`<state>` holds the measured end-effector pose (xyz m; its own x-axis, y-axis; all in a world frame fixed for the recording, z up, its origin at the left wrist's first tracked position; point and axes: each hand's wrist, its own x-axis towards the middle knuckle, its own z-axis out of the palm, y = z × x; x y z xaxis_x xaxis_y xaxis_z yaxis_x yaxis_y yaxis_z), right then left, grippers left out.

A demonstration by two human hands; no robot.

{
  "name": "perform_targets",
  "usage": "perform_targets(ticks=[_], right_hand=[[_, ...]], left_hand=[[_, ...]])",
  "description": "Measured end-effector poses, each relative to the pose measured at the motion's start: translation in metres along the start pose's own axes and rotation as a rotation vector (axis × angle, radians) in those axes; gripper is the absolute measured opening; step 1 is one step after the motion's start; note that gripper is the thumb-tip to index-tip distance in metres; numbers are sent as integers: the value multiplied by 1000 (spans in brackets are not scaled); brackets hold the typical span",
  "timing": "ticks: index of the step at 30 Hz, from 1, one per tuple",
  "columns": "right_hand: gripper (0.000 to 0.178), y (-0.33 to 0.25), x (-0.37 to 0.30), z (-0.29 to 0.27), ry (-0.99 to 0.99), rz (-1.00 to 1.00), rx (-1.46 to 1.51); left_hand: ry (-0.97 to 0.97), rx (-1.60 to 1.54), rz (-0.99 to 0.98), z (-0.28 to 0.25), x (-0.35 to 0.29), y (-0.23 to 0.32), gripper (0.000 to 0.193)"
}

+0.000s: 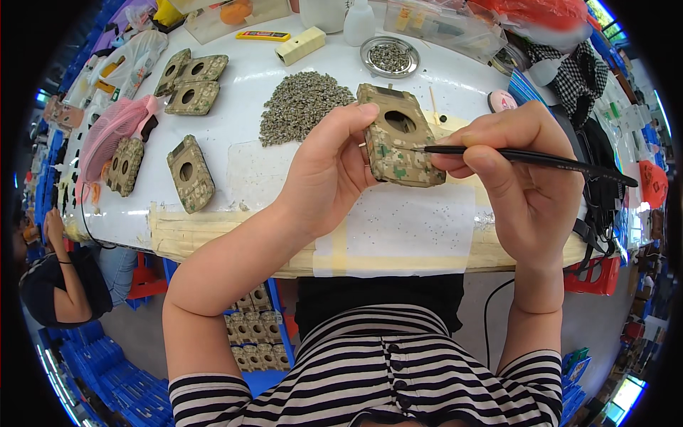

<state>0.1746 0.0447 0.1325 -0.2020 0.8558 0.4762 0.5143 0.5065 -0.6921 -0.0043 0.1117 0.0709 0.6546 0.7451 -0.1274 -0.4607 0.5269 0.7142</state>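
Note:
Above the table, my left hand grips a camouflage-painted toy tank hull by its left side, thumb near its top edge. The hull is tilted toward me, and a round hole shows in its deck. A pair of slim black tweezers is pinched in my right hand, whose fingers also lie close to the hull's right edge. The tweezers' fine tip meets or nearly meets the hull's deck below the hole; whether it holds a tiny part is too small to tell.
A heap of tiny metallic-looking parts lies behind my left hand, with more in a round metal dish. Other camouflage hulls lie at left. White paper with specks is in front. A blue crate of hulls stands below; a person sits far left.

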Motion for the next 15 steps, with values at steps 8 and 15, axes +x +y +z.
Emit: perform_targets(ticks=[8,15], right_hand=[[16,1,0,0,3,3,13],[16,1,0,0,1,-2,11]], left_hand=[[17,1,3,0,1,-1,44],[27,24,2,1,0,0,45]])
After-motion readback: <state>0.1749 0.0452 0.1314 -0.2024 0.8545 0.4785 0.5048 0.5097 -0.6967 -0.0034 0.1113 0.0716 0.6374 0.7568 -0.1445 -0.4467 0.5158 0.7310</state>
